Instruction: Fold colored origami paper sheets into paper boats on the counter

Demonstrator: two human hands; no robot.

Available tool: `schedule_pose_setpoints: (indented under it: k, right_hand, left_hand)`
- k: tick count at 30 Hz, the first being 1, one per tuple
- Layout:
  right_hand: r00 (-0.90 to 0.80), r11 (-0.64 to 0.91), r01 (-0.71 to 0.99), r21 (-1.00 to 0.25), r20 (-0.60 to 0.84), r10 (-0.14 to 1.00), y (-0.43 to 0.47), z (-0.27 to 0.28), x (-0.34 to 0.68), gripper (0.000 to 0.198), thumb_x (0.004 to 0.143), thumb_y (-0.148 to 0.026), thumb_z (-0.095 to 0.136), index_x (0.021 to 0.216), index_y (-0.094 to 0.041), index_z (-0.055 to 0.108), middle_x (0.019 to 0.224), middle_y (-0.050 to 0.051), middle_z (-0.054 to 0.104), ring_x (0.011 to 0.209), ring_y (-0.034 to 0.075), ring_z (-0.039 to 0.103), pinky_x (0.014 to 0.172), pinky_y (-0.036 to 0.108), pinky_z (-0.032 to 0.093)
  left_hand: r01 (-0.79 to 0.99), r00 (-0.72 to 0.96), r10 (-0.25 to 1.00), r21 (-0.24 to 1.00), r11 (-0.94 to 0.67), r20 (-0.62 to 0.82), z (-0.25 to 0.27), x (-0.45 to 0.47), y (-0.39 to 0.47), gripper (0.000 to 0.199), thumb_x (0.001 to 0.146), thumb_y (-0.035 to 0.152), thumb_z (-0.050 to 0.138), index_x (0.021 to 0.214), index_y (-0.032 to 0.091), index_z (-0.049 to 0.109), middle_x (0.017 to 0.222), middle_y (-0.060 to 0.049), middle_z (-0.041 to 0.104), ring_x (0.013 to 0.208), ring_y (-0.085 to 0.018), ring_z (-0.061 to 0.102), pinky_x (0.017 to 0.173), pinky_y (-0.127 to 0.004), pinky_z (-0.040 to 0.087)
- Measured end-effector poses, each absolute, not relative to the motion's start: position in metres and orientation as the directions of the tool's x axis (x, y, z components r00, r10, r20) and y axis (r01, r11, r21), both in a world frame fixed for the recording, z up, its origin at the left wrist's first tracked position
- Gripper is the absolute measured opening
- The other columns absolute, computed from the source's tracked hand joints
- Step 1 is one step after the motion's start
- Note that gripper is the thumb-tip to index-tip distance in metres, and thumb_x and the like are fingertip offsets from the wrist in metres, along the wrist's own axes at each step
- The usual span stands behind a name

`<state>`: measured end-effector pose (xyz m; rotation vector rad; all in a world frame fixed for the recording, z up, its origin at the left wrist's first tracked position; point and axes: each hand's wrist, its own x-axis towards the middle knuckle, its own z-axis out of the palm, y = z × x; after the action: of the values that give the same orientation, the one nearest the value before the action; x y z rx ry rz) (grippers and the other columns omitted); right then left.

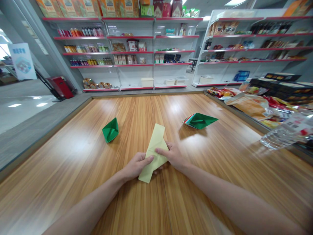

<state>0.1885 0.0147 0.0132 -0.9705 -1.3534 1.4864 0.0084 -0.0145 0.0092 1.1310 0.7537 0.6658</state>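
A pale yellow sheet of folded paper (156,140) is held just over the middle of the table, with a long strip along one side and a pointed part toward the right. My left hand (137,164) pinches its lower left edge, thumb on top. On the right side, my right hand (174,156) grips the paper with its thumb pressed on the face and the fingers partly hidden beneath. A green folded paper boat (111,131) lies on the left. To the right rests a nested stack of paper boats (199,121), green on top with red, white and blue edges showing.
The wooden table (137,114) has a raised rim. Along its right side are snack packets (251,106), black boxes (281,88) and a clear plastic bottle (281,133) lying near the edge. Stocked shelves (132,52) stand beyond, and a red object (61,88) is on the floor at left.
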Motion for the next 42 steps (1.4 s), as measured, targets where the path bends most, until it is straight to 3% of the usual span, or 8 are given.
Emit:
schedule_pose_setpoints:
  k: [4,9,15,18,20,24,32,42]
  right_hand:
    - [-0.381,-0.122,-0.173,-0.977,-0.048,0.923,0.014,0.013,0.189,0.036,0.070,-0.044,0.072,0.085,-0.012,0.066,0.074,0.005,0.068,0.060,0.015,0.062,0.054,0.026,0.046]
    - [-0.414,-0.119,-0.162,-0.980,-0.042,0.909,0.017,0.008,0.188,0.039,0.070,-0.043,0.072,0.091,-0.011,0.066,0.083,0.008,0.069,0.074,0.020,0.064,0.067,0.032,0.050]
    - [0.028,0.269,0.270,-0.924,0.287,0.958,0.019,0.003,0.187,0.059,0.064,-0.043,0.076,0.110,-0.017,0.050,0.098,0.007,0.058,0.086,0.020,0.056,0.075,0.034,0.047]
    - [0.015,0.381,0.424,-0.822,0.427,0.904,0.020,0.004,0.189,0.033,0.072,-0.037,0.070,0.092,-0.019,0.051,0.082,0.002,0.053,0.076,0.017,0.052,0.071,0.031,0.044]
    - [-0.121,0.462,0.402,-0.791,0.454,0.883,0.017,0.007,0.188,0.012,0.083,-0.030,0.056,0.082,-0.019,0.051,0.074,0.000,0.051,0.070,0.015,0.051,0.067,0.029,0.043]
    - [-0.288,0.453,0.239,-0.859,0.383,0.878,0.010,0.013,0.186,0.010,0.089,-0.028,0.048,0.085,-0.019,0.050,0.078,0.001,0.054,0.070,0.014,0.053,0.065,0.027,0.044]
    - [-0.353,0.269,0.109,-0.957,0.216,0.911,0.008,0.013,0.187,0.025,0.081,-0.036,0.063,0.081,-0.019,0.045,0.074,-0.002,0.050,0.065,0.012,0.053,0.059,0.025,0.044]
    - [-0.388,0.233,0.057,-0.971,0.193,0.901,0.007,0.016,0.188,0.025,0.082,-0.037,0.062,0.080,-0.019,0.045,0.073,-0.003,0.049,0.065,0.012,0.053,0.059,0.024,0.042]
  left_hand:
    - [-0.003,0.453,0.869,0.974,0.226,-0.200,0.009,0.013,-0.013,0.053,0.082,0.060,0.050,0.078,0.008,0.063,0.064,-0.006,0.061,0.054,-0.016,0.057,0.049,-0.025,0.043]
    - [0.120,0.219,0.976,0.993,-0.021,-0.006,0.006,0.012,-0.010,0.043,0.081,0.050,0.058,0.066,0.010,0.061,0.057,0.001,0.053,0.050,-0.009,0.044,0.044,-0.019,0.029]
    - [0.274,0.067,0.989,0.950,-0.147,0.134,0.007,0.009,-0.013,0.041,0.086,0.044,0.053,0.066,0.011,0.067,0.057,0.001,0.058,0.053,-0.012,0.053,0.047,-0.020,0.037]
    - [0.302,0.097,0.970,0.922,-0.241,0.222,0.008,0.013,-0.017,0.034,0.089,0.039,0.050,0.088,0.013,0.072,0.079,-0.002,0.069,0.074,-0.019,0.065,0.064,-0.024,0.050]
    - [0.292,0.159,0.944,0.899,-0.325,0.290,0.008,0.015,-0.018,0.033,0.090,0.034,0.050,0.109,0.016,0.069,0.101,-0.005,0.070,0.096,-0.023,0.065,0.082,-0.030,0.051]
    - [0.280,0.234,0.900,0.861,-0.425,0.369,0.010,0.016,-0.017,0.036,0.089,0.030,0.053,0.123,0.019,0.060,0.123,-0.007,0.063,0.116,-0.023,0.056,0.102,-0.037,0.043]
    - [0.309,0.231,0.911,0.862,-0.402,0.342,0.002,0.011,-0.014,0.032,0.084,0.031,0.062,0.114,0.019,0.066,0.119,-0.009,0.065,0.111,-0.024,0.059,0.094,-0.037,0.051]
    - [0.046,0.257,0.939,0.968,-0.248,0.228,0.006,0.015,-0.018,0.045,0.084,0.031,0.063,0.126,0.016,0.054,0.117,-0.012,0.064,0.107,-0.025,0.062,0.078,-0.034,0.059]
